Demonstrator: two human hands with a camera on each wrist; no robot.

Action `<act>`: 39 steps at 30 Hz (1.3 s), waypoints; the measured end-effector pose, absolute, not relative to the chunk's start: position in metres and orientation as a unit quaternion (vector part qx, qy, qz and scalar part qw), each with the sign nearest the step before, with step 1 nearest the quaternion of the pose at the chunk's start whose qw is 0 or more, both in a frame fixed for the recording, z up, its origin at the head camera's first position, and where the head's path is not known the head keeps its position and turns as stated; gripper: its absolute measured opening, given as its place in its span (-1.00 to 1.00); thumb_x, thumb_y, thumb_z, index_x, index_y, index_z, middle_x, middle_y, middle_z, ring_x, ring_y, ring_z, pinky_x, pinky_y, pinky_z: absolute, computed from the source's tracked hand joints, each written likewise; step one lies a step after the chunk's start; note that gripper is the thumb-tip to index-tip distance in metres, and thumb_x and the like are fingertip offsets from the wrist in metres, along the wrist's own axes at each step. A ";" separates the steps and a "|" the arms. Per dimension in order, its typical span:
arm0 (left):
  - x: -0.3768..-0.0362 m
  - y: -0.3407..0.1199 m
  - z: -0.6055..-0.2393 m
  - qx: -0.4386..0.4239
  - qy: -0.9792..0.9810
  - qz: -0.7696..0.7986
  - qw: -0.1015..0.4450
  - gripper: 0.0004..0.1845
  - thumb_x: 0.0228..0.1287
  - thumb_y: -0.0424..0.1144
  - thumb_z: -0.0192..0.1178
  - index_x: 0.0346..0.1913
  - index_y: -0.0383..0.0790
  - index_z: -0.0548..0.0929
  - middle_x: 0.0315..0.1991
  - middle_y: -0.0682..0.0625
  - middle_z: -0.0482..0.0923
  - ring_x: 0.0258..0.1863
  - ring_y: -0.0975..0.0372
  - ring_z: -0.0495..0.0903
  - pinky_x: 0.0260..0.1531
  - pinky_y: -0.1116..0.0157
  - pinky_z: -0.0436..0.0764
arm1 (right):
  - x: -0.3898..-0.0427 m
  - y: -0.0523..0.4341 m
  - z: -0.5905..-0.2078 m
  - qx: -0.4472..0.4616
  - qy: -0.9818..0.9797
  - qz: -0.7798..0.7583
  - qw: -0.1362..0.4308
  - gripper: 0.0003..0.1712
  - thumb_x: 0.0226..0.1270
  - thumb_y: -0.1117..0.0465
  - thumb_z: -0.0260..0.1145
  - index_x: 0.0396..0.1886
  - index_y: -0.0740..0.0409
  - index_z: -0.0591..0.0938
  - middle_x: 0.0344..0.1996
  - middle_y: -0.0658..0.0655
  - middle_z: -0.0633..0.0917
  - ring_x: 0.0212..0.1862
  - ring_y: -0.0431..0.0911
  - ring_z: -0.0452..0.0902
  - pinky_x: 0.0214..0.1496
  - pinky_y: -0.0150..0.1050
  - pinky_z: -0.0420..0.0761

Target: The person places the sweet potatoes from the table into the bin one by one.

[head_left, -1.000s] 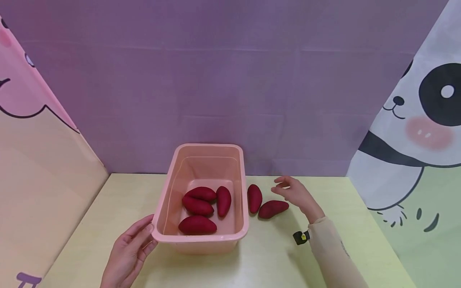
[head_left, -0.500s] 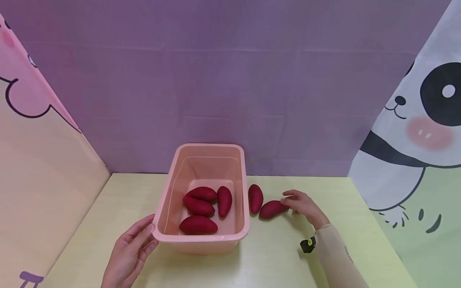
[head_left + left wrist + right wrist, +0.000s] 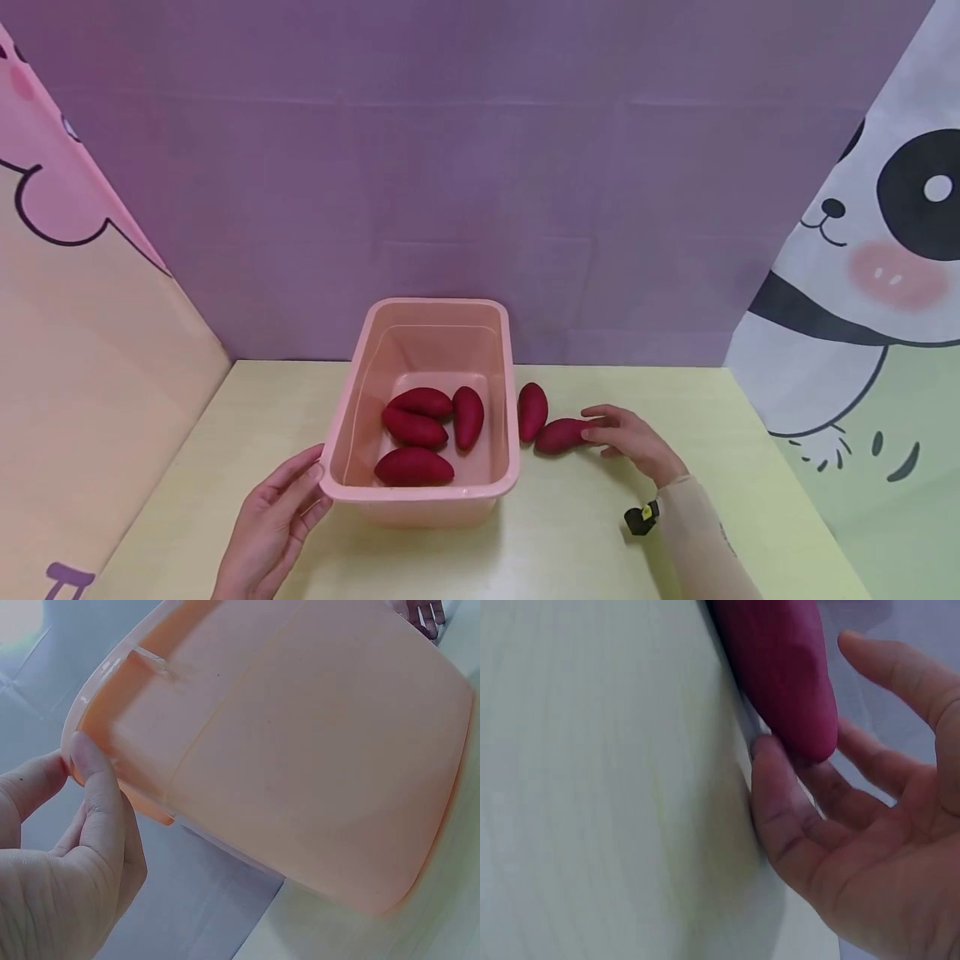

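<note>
A pink plastic tub (image 3: 335, 486) stands mid-table with several dark red sweet potatoes (image 3: 414, 467) inside. My left hand (image 3: 273, 521) holds its front left corner; in the left wrist view the thumb (image 3: 94, 780) presses on the rim of the tub (image 3: 300, 742). Two more sweet potatoes lie on the table right of the tub: one (image 3: 532, 411) close beside the wall, the other (image 3: 558, 436) lying sideways. My right hand (image 3: 626, 442) cups that one's right end. In the right wrist view my fingers (image 3: 780, 802) curl against the tip of the sweet potato (image 3: 780, 667), the thumb close on its other side.
The pale yellow table (image 3: 570, 533) runs to a purple backdrop (image 3: 480, 167). A pink printed panel (image 3: 82, 333) closes the left side and a panda-print panel (image 3: 862, 292) the right. A small black device (image 3: 641, 517) sits at my right wrist.
My right hand came down from above the table onto the sideways sweet potato's right end, and that potato shifted slightly left. The left hand and the tub stayed put.
</note>
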State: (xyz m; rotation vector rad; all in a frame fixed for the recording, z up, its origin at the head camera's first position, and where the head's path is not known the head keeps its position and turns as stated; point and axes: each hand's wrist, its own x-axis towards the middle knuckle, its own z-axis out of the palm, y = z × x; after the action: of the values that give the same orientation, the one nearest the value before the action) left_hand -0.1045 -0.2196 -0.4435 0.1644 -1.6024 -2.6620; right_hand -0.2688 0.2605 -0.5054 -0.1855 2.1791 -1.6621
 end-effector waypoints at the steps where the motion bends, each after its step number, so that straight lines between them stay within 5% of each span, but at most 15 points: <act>1: -0.105 -0.220 -0.444 0.053 -0.516 -0.855 0.015 -0.71 0.50 -0.39 0.11 0.11 -0.10 0.73 -0.01 0.02 0.67 -0.16 0.23 0.68 -0.11 0.32 0.70 | -0.268 0.261 -0.506 -0.072 0.774 -0.595 0.201 -0.37 0.38 0.21 0.38 0.33 0.41 0.42 -0.05 0.12 0.68 -0.08 -0.04 0.62 -0.09 -0.14 0.67; 13: -0.107 -0.220 -0.448 0.039 -0.509 -0.860 0.014 -0.68 0.53 -0.42 0.06 0.11 -0.08 0.74 0.01 0.02 0.66 -0.16 0.22 0.67 -0.10 0.30 0.70 | -0.261 0.253 -0.511 -0.079 0.769 -0.601 0.202 -0.49 0.31 0.28 0.41 0.21 0.35 0.54 -0.13 0.13 0.65 -0.15 0.04 0.58 -0.19 -0.14 0.65; 30: -0.105 -0.221 -0.449 0.022 -0.501 -0.865 0.017 -0.66 0.54 -0.44 0.02 0.13 -0.10 0.72 0.02 0.00 0.65 -0.16 0.22 0.66 -0.12 0.31 0.70 | -0.261 0.253 -0.518 -0.034 0.743 -0.643 0.181 -0.39 0.38 0.30 0.34 0.30 0.51 0.36 -0.09 0.14 0.65 -0.15 0.08 0.63 -0.15 -0.16 0.66; 39: -0.106 -0.221 -0.448 0.025 -0.501 -0.865 0.016 -0.66 0.54 -0.44 0.03 0.12 -0.09 0.73 0.01 0.00 0.65 -0.16 0.22 0.67 -0.11 0.31 0.70 | -0.257 0.257 -0.507 -0.021 0.714 -0.676 0.180 -0.40 0.44 0.31 0.28 0.35 0.48 0.31 -0.08 0.16 0.64 -0.12 0.12 0.65 -0.07 -0.01 0.71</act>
State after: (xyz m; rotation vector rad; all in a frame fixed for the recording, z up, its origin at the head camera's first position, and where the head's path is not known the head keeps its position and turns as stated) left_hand -0.1056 -0.2209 -0.4484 0.0779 -1.5590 -2.6887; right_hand -0.2574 0.2573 -0.5071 -0.0591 2.0189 -1.9101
